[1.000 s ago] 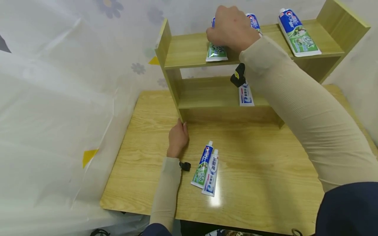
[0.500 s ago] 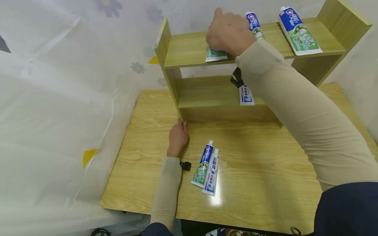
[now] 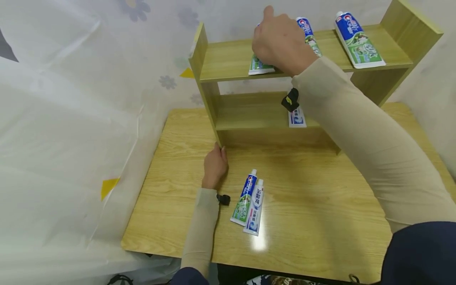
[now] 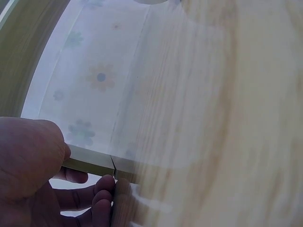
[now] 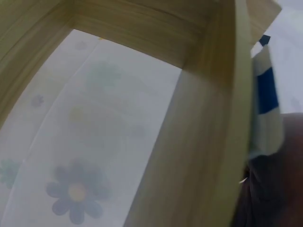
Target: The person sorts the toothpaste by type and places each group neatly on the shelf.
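My right hand (image 3: 283, 43) is over the left end of the top shelf, fingers bent down around a blue-and-green toothpaste tube (image 3: 261, 66). Only the tube's lower end shows clearly in the head view; its upper part is hidden under the hand. In the right wrist view the hand (image 5: 291, 175) is a dark blur at the right edge, beyond the shelf board. My left hand (image 3: 215, 166) grips the bottom front corner of the wooden shelf unit (image 3: 208, 99). Thumb and fingers of the left hand (image 4: 33, 165) meet at the panel's edge in the left wrist view.
Two more blue-and-green tubes, one (image 3: 308, 35) beside my right hand and another (image 3: 360, 41) further right, lie on the top shelf. A white tube (image 3: 297, 118) is on the middle shelf. On the table (image 3: 303, 237), a blue-and-green tube (image 3: 244, 200) and a white tube (image 3: 254, 208) lie together.
My right hand stays over the same tube, with a finger or thumb now raised higher at its top. The left hand and the other tubes have not visibly moved.
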`<state>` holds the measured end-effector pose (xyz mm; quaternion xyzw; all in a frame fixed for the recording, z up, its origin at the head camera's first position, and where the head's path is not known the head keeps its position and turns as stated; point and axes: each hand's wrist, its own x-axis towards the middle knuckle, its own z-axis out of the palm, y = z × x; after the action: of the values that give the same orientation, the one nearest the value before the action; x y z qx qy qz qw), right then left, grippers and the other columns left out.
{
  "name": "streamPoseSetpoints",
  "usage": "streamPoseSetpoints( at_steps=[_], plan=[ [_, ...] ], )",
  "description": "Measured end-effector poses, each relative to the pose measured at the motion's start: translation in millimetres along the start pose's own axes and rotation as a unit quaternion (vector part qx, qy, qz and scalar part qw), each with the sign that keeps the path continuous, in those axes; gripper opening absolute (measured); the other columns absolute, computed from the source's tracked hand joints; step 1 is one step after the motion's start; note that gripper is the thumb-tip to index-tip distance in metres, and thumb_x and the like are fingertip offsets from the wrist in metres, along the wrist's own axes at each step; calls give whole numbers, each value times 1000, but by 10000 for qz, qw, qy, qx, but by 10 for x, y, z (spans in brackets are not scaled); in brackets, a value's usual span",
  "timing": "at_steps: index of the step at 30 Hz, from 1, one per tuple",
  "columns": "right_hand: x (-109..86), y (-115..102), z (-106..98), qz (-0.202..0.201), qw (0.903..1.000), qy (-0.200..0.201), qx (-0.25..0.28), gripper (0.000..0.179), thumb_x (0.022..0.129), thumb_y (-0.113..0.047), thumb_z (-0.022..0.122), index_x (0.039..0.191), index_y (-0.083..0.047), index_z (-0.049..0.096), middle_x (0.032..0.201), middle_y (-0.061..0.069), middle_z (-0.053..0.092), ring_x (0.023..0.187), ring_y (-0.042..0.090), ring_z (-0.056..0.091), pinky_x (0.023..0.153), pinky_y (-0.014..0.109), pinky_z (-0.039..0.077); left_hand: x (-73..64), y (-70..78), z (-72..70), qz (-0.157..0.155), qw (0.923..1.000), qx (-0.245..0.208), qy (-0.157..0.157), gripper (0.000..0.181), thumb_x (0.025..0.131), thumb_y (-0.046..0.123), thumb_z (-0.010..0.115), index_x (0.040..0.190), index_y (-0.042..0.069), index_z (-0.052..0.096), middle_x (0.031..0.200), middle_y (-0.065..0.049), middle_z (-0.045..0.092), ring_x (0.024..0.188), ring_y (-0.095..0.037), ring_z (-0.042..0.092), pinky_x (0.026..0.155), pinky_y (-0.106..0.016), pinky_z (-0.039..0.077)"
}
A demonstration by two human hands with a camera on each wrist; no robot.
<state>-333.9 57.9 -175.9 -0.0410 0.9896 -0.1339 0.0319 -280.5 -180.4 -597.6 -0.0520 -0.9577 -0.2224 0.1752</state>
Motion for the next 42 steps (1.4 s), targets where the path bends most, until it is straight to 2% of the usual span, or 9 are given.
streamPoseSetpoints(
  at_steps=[1,4,6,7,14,20,25,30,42],
  plan=[
    [-25,8,-2,-41,9999,95,28,72,113,-39,7,174,-5,-9,149,35,55,111,42,59,90,52,56,-1,-7,7,-8,10000,-1,1,40,119,33,39,118,-1,59,78,-22,69,69,-46,72,62,-59,56],
    [-123,29,-3,-303,9984,473,36,71,113,-38,8,174,-6,-9,124,32,64,91,36,63,70,43,54,0,-32,20,-8,10000,18,30,42,119,34,38,120,-2,60,78,-23,69,70,-47,72,62,-60,56],
    [-225,36,0,-519,9955,787,42,70,114,-38,9,175,-7,-6,108,25,64,79,32,62,63,40,51,2,-40,19,11,10000,48,73,42,120,34,38,120,-3,60,78,-23,69,69,-47,72,62,-60,56],
    [-288,38,2,-630,9934,949,104,70,114,-37,10,176,-8,-4,108,25,65,75,31,61,60,37,48,1,-43,18,11,9999,58,82,42,120,34,38,120,-2,60,78,-23,69,70,-47,72,62,-60,56],
    [-765,84,106,-982,9785,1731,531,62,115,-39,20,174,-17,22,95,17,64,73,32,62,54,35,43,19,-33,15,38,10000,54,36,42,119,33,38,120,-3,60,77,-21,67,67,-44,71,60,-58,55],
    [-1032,154,320,-1328,9611,2265,852,55,116,-33,32,167,-13,38,85,14,66,61,29,59,50,36,39,55,-27,-26,90,9999,63,35,42,120,34,37,121,-2,59,78,-21,67,68,-43,70,61,-57,55],
    [-1165,171,553,-1660,9512,2403,1002,51,117,-32,35,162,-10,46,70,7,54,51,24,48,48,37,36,44,-31,-71,-76,9999,28,-95,41,120,34,38,121,-1,58,80,-22,68,71,-45,72,63,-59,56],
    [-1237,193,768,-1909,9437,2466,1105,49,117,-30,37,158,-7,50,65,6,52,48,23,45,47,36,35,31,-33,-101,-114,9999,-61,-115,40,120,34,38,120,-1,58,81,-23,68,73,-46,72,64,-60,56],
    [-1371,297,1275,-2195,9431,2173,1233,44,115,-25,44,152,-1,52,63,2,52,45,17,42,43,32,31,34,-64,-99,-138,9997,-118,-167,41,120,34,38,118,-1,59,79,-21,67,71,-46,71,64,-60,56]
  ],
)
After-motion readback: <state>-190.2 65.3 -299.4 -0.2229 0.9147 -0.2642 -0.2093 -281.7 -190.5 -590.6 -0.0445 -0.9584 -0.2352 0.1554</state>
